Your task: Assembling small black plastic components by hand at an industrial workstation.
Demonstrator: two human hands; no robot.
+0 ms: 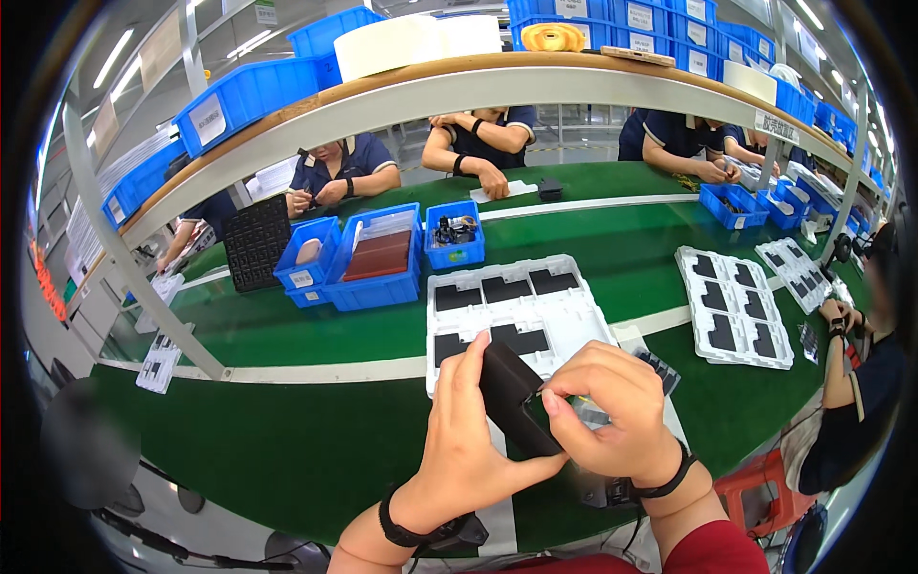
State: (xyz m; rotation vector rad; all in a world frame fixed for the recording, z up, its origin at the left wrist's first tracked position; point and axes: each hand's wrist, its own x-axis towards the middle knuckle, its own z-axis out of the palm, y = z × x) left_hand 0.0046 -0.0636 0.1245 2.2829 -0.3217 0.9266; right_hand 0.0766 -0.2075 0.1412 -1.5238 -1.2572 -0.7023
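My left hand (464, 445) grips a black, flat rectangular casing (509, 394) from its left side and lower edge, thumb underneath and fingers behind it. The casing is tilted, with a notch on its right side. At that notch my right hand (620, 413) has thumb and forefinger pinched together; what is between them is too small to make out. Just beyond my hands lies a white moulded tray (581, 327) with several black flat parts in its compartments, partly hidden by the casing and my fingers. Both my wrists wear black bands.
Blue bins (381, 290) with brown pieces and small parts stand beyond the tray, beside a black gridded tray (256, 244). Another white tray (712, 353) lies right. A shelf beam (459, 96) spans overhead. Co-workers sit opposite and at right. Clear packets (658, 368) lie near my right hand.
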